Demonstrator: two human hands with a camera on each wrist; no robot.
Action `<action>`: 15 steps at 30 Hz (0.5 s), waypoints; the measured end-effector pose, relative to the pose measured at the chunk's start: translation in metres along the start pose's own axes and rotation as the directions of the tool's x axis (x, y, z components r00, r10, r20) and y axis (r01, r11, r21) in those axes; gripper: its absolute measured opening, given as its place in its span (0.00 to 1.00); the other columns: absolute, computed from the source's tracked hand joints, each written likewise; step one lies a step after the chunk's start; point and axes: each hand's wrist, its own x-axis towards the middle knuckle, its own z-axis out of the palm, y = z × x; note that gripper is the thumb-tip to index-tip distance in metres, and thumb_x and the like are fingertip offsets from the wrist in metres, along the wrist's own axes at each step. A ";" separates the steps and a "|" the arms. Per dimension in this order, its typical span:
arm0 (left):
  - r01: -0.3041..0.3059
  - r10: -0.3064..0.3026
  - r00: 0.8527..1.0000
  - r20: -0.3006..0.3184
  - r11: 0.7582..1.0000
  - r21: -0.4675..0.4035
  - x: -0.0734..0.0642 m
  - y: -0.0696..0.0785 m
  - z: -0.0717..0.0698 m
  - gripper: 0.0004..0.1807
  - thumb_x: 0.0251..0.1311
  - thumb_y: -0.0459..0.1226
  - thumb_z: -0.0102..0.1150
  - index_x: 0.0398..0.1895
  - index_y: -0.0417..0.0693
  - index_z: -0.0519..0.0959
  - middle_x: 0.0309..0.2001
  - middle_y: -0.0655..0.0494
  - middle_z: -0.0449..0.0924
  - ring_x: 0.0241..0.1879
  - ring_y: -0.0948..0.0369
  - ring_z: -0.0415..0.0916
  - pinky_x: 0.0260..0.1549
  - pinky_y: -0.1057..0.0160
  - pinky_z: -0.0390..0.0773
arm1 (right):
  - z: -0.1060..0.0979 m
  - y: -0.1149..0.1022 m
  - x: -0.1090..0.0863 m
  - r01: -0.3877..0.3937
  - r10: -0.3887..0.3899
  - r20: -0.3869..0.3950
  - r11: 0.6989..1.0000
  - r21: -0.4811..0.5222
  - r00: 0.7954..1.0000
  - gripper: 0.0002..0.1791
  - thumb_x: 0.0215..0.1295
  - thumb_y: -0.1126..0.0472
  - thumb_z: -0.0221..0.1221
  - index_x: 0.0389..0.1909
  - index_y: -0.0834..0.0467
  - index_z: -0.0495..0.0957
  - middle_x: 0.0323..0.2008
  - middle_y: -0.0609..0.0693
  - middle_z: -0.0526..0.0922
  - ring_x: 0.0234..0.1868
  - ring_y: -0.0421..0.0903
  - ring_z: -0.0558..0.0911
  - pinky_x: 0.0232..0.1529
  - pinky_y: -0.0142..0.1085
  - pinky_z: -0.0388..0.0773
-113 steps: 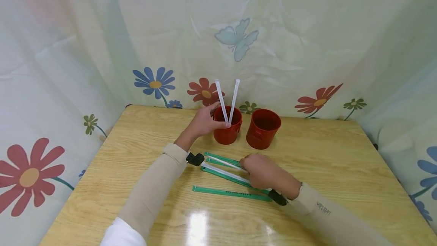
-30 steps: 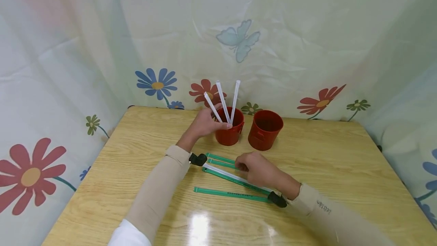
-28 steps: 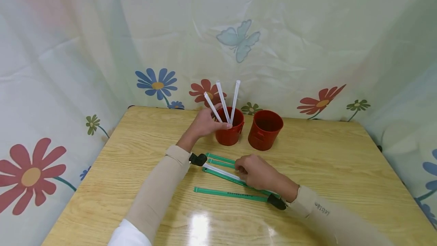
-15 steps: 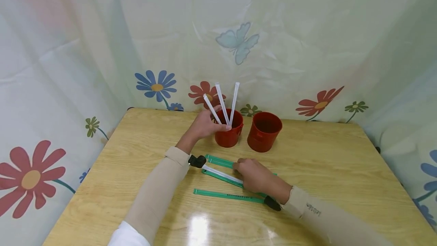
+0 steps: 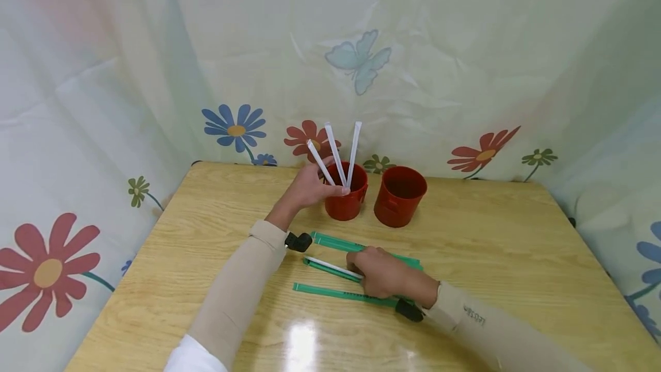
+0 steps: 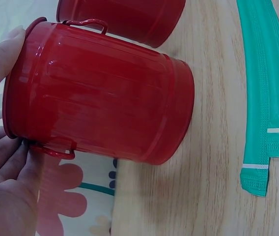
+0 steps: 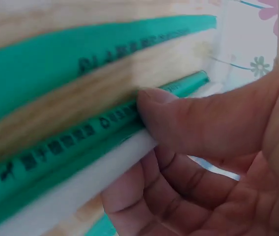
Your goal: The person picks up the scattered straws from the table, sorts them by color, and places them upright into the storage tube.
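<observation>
At the table [image 5: 480, 228], the left hand [image 5: 308, 187] grips one red bucket [image 6: 105, 93]; the right hand [image 5: 383, 272] pinches a green stick [image 7: 51, 155] and white stick [image 7: 75, 191].

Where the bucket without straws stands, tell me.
In the head view, the strawless bucket stands on the table, right of the straw bucket the left hand holds.

The left bucket [image 5: 343, 208] and right bucket [image 5: 396, 210] are plain glossy red, the leaning wrapped straws [image 5: 353, 154] white, and the flat-lying wrapped straws [image 5: 327, 291] green with dark printed characters and a white line near the end. The table [image 5: 227, 205] is yellowish wood grain. The pale curtain [image 5: 454, 27] carries red, blue and olive daisies [image 5: 48, 272] and a light-blue butterfly [image 5: 360, 62], and the right sleeve [image 5: 496, 329] is beige with dark lettering.
</observation>
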 end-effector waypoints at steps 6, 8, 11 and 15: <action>-0.013 0.013 1.000 0.010 1.000 -0.015 0.001 0.003 0.002 0.44 0.50 0.51 0.74 0.71 0.54 0.67 0.60 0.54 0.78 0.67 0.48 0.70 0.59 0.48 0.78 | -0.022 -0.001 -0.010 0.004 -0.004 -0.082 1.000 -0.001 0.997 0.12 0.48 0.75 0.59 0.20 0.54 0.75 0.16 0.39 0.58 0.20 0.36 0.57 0.21 0.28 0.53; -0.011 0.011 1.000 0.014 1.000 -0.016 0.001 0.003 0.003 0.46 0.49 0.52 0.74 0.72 0.54 0.66 0.61 0.54 0.77 0.67 0.48 0.70 0.59 0.49 0.78 | -0.031 0.001 -0.013 0.018 -0.017 -0.110 1.000 0.003 0.994 0.12 0.47 0.75 0.60 0.20 0.54 0.75 0.16 0.39 0.60 0.20 0.35 0.59 0.21 0.26 0.55; -0.008 0.008 1.000 0.012 1.000 -0.011 0.001 0.003 0.003 0.46 0.49 0.52 0.74 0.72 0.54 0.65 0.62 0.53 0.77 0.67 0.47 0.70 0.59 0.49 0.78 | -0.046 0.003 -0.016 0.046 -0.041 -0.144 0.998 0.037 0.989 0.12 0.46 0.75 0.62 0.20 0.54 0.76 0.16 0.39 0.63 0.21 0.35 0.62 0.22 0.26 0.58; 0.006 -0.006 1.000 0.006 1.000 -0.009 0.000 0.002 0.000 0.46 0.50 0.49 0.74 0.72 0.52 0.65 0.61 0.52 0.78 0.66 0.47 0.71 0.59 0.49 0.78 | -0.069 0.001 -0.019 0.082 -0.063 -0.211 0.993 0.082 0.975 0.13 0.48 0.75 0.67 0.22 0.54 0.79 0.17 0.40 0.70 0.22 0.35 0.66 0.24 0.26 0.65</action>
